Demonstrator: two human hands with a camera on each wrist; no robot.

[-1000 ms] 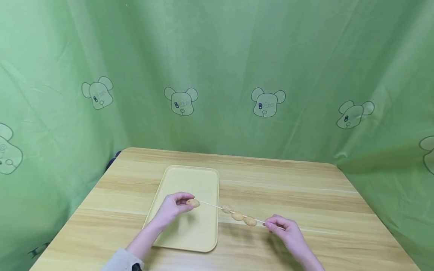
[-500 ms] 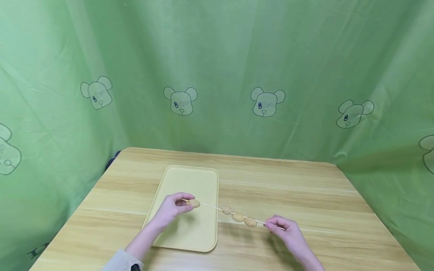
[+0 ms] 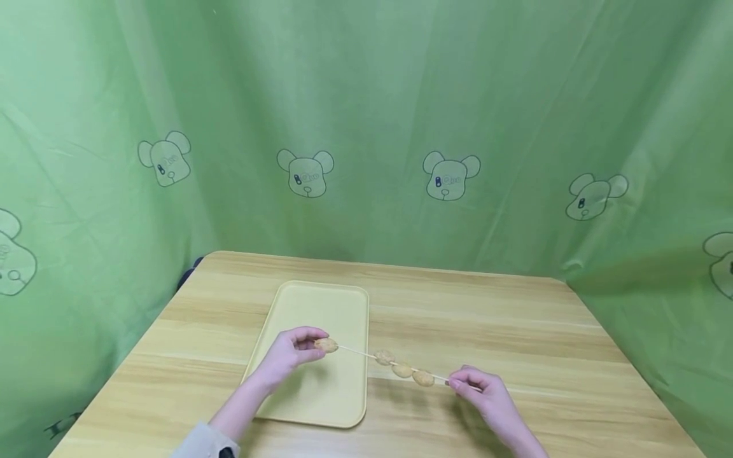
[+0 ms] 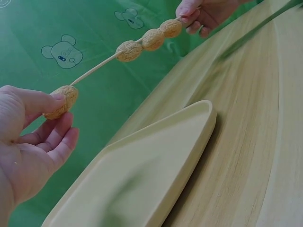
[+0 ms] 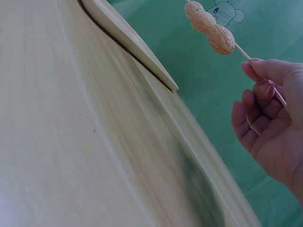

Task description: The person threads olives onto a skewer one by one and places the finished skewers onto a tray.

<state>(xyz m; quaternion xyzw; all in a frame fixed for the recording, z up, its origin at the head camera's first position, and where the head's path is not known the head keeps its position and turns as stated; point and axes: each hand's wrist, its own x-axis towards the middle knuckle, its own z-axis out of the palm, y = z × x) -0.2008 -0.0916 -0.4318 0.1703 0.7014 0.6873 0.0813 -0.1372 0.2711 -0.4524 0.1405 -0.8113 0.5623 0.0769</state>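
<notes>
My left hand pinches a tan, wrinkled, oval fried ball between thumb and fingers, above the tray. A thin wooden skewer runs from this ball toward the right; its far tip is hard to make out. Three similar balls sit close together on the skewer, nearer its right end, with a bare stretch of stick between them and the held one. My right hand grips the skewer's right end between thumb and fingertips, over the bare wood. In the right wrist view the stick's end passes along the palm.
A cream rectangular tray lies on the left half of the wooden table, beneath my left hand. Green curtains printed with bear heads hang behind the table and at both sides.
One second ago the skewer seemed to end just right of the left hand's ball; now it meets that ball. Both hands keep almost the same place. The head view has tilted slightly.
</notes>
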